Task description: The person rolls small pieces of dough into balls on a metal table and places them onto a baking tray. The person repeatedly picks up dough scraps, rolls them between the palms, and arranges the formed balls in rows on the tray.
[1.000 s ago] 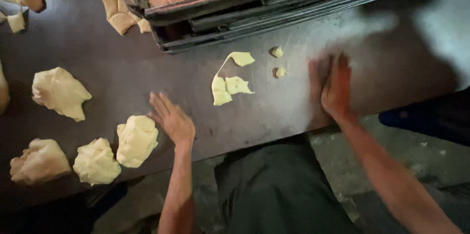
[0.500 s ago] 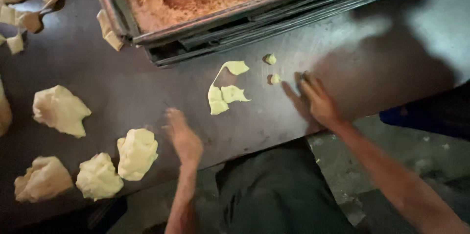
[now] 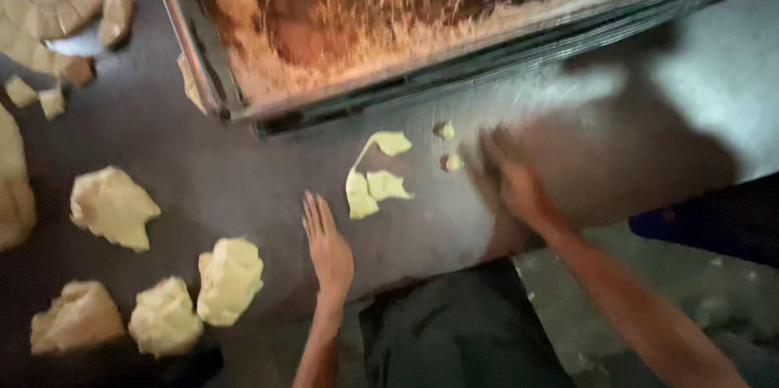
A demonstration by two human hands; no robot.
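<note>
Both your hands lie flat and open on the dark desk (image 3: 243, 169), each grip wide and holding nothing.

Your left hand (image 3: 329, 246) rests at lower centre, your blurred right hand (image 3: 511, 181) at centre right; the thin dough scraps (image 3: 375, 185) lie between them, dough lumps (image 3: 231, 278) sit lower left, stacked baking trays (image 3: 268, 108) fill the top.
</note>
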